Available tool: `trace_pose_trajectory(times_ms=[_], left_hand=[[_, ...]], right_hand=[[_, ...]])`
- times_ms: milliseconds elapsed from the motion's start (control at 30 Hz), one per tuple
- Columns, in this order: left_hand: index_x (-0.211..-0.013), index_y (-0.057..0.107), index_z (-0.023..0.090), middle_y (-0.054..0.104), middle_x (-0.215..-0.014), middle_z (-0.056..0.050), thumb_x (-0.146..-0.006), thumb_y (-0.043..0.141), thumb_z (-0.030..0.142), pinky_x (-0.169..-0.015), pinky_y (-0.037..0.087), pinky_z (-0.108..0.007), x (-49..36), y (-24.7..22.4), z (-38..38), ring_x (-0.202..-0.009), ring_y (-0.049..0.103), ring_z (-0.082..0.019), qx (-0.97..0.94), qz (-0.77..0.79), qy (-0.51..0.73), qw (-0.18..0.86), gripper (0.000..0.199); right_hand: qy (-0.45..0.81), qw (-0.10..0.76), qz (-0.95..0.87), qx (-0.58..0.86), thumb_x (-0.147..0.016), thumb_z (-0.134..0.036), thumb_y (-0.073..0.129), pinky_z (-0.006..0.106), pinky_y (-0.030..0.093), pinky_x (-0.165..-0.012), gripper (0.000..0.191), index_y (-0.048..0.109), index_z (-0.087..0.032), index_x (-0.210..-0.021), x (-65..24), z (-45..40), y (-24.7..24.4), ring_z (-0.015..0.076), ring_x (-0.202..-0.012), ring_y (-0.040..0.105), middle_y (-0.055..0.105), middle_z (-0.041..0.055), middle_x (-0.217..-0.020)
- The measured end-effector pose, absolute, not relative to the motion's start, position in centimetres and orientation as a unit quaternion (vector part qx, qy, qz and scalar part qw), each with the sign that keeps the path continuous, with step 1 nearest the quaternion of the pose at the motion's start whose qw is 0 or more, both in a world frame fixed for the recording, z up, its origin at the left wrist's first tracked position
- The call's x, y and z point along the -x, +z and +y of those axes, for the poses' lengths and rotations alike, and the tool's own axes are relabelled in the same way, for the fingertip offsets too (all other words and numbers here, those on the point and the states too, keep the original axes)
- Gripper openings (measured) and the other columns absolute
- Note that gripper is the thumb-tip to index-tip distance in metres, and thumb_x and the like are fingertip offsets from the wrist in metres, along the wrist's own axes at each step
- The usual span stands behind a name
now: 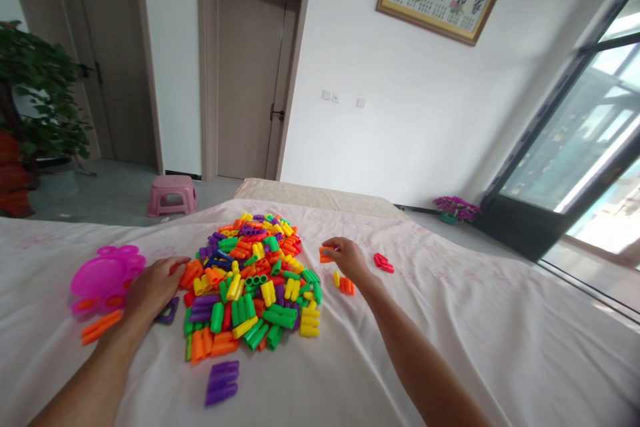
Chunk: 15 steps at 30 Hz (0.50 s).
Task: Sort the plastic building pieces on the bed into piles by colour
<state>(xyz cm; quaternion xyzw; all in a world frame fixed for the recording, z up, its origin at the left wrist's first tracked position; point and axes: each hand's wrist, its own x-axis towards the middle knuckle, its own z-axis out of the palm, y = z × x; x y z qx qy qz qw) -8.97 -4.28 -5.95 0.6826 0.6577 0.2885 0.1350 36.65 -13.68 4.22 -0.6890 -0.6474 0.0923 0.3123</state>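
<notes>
A large heap of orange, green, yellow, purple and red plastic tube pieces (250, 287) lies on the cloth-covered surface (400, 347). At the heap's left edge is my left hand (157, 285), its fingers bent beside orange pieces; what they hold, if anything, is hidden. To the right of the heap, my right hand (345, 256) pinches an orange piece (326, 255) between thumb and fingers. Below that hand lie an orange piece (347, 285) and a small yellow one, with red pieces (383, 263) farther right.
A pink flower-shaped tray (103, 275) sits at the left, near a long orange piece (101, 327). A purple piece (222, 382) lies in front of the heap. Beyond the surface, a pink stool (173, 195) stands on the floor.
</notes>
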Motion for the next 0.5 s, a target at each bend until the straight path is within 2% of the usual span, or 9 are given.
trace_pose_trajectory(times_ms=[167,267,333,433,500], left_hand=[[-0.123,0.074,0.017,0.073,-0.129,-0.013,-0.095,0.04,0.043,-0.1,0.048,-0.039,8.9,-5.7,-4.2,-0.118,0.065,-0.03,-0.681,0.663,0.272,0.153,0.051],[-0.125,0.072,0.017,0.072,-0.131,-0.013,-0.096,0.039,0.044,-0.099,0.047,-0.037,8.8,-5.5,-4.2,-0.118,0.065,-0.028,-0.683,0.664,0.261,0.156,0.052],[-0.126,0.072,0.017,0.072,-0.132,-0.013,-0.097,0.039,0.044,-0.098,0.047,-0.036,8.8,-5.5,-4.2,-0.119,0.064,-0.028,-0.686,0.663,0.257,0.154,0.052],[-0.127,0.072,0.018,0.072,-0.131,-0.012,-0.097,0.038,0.044,-0.1,0.046,-0.036,9.0,-5.6,-4.0,-0.119,0.064,-0.028,-0.688,0.666,0.247,0.15,0.053],[-0.127,0.072,0.018,0.071,-0.132,-0.011,-0.097,0.038,0.044,-0.1,0.046,-0.035,9.2,-5.9,-3.9,-0.12,0.064,-0.028,-0.691,0.665,0.243,0.149,0.053]], right_hand=[[0.007,0.179,-0.555,0.812,-0.085,-0.02,0.058,0.03,0.047,-0.083,0.03,0.078,-0.023,-0.107,-41.7,-16.5,4.8,0.0238,-0.104,0.069,0.075,0.0078,-0.113],[0.009,0.133,-0.532,0.836,-0.081,-0.02,0.061,0.028,0.046,-0.078,0.027,0.079,-0.023,-0.1,-42.9,-17.7,3.7,0.0233,-0.101,0.069,0.076,0.0071,-0.109],[0.062,0.148,-0.552,0.818,-0.082,-0.029,0.065,0.027,0.046,-0.072,0.019,0.08,-0.023,-0.092,-43.1,-18.1,2.6,0.0221,-0.091,0.069,0.077,0.0052,-0.096],[0.144,0.238,-0.579,0.766,-0.089,-0.044,0.06,0.027,0.047,-0.065,0.031,0.079,-0.02,-0.087,-43.4,-18.5,1.5,0.0205,-0.076,0.067,0.073,0.0031,-0.075],[0.14,0.297,-0.577,0.747,-0.092,-0.047,0.057,0.028,0.049,-0.065,0.036,0.08,-0.019,-0.088,-44.0,-18.7,1.2,0.0205,-0.073,0.066,0.072,0.0038,-0.074]])
